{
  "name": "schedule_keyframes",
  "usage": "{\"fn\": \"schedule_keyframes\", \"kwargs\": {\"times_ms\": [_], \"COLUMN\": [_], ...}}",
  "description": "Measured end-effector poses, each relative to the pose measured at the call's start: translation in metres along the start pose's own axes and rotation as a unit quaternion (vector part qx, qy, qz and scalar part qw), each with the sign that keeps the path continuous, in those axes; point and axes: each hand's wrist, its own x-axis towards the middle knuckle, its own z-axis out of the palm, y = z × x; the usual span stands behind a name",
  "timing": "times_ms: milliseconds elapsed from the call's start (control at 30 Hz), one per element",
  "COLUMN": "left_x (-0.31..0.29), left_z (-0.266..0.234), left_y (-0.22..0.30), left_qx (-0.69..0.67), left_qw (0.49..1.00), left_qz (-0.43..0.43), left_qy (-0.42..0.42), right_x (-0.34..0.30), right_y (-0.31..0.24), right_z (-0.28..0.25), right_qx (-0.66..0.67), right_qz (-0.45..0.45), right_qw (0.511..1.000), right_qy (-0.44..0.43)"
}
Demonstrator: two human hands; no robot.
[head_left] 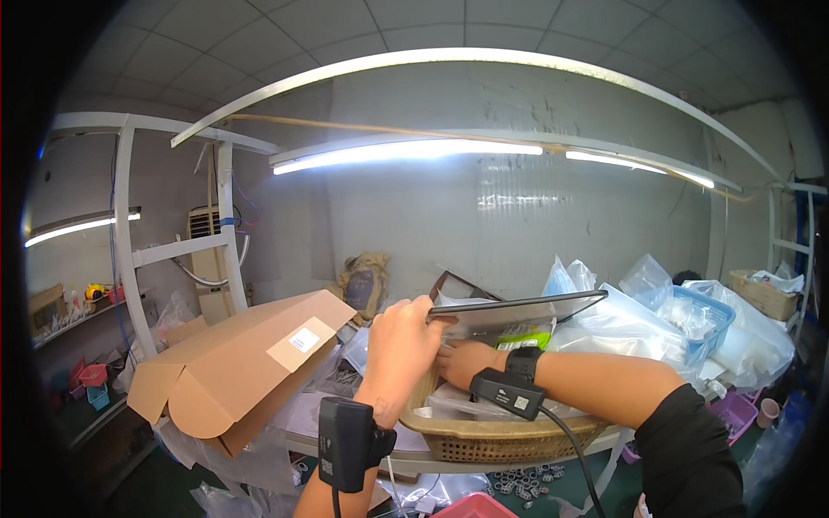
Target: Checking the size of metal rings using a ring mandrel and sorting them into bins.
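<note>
My left hand [408, 332] is closed on the left end of a thin flat panel with a dark rim [518, 305], held tilted above a basket. Under that panel, my right hand [466, 361] reaches into the tan plastic basket [509, 445], its fingers bent inward and partly hidden. Whether they hold anything is not visible. Clear plastic and a bright green packet [527, 335] lie in the basket near my right wrist. A black boxy device is strapped to each of my wrists, with a cable running from it.
An open brown cardboard box [250, 371] leans at the left of the table. Clear plastic bags [622, 324] and a blue basket [704, 319] crowd the right side. A sack [363, 281] stands behind. Small metal parts [527, 483] and a pink tub [475, 508] are below the table edge.
</note>
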Motion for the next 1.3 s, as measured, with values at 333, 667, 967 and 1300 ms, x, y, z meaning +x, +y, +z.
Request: {"fn": "schedule_keyframes", "kwargs": {"times_ms": [333, 667, 967, 1300], "left_x": [-0.01, -0.011, -0.01, -0.013], "left_z": [-0.004, -0.001, -0.004, -0.003], "left_y": [0.004, 0.005, -0.001, -0.006], "left_qx": [0.018, 0.013, 0.015, 0.026], "left_qw": [1.0, 1.0, 0.999, 0.998], "left_qz": [0.019, 0.008, 0.032, 0.052], "left_qy": [0.003, 0.018, 0.025, 0.014], "right_x": [-0.017, -0.006, 0.001, 0.018], "right_y": [-0.007, -0.009, -0.002, -0.012], "right_z": [-0.046, 0.034, 0.057, 0.007], "right_qx": [0.188, -0.208, 0.121, 0.463], "right_qz": [0.375, 0.081, 0.358, 0.457], "right_qw": [0.861, 0.953, 0.924, 0.759], "right_qy": [-0.288, -0.203, -0.066, 0.025]}}
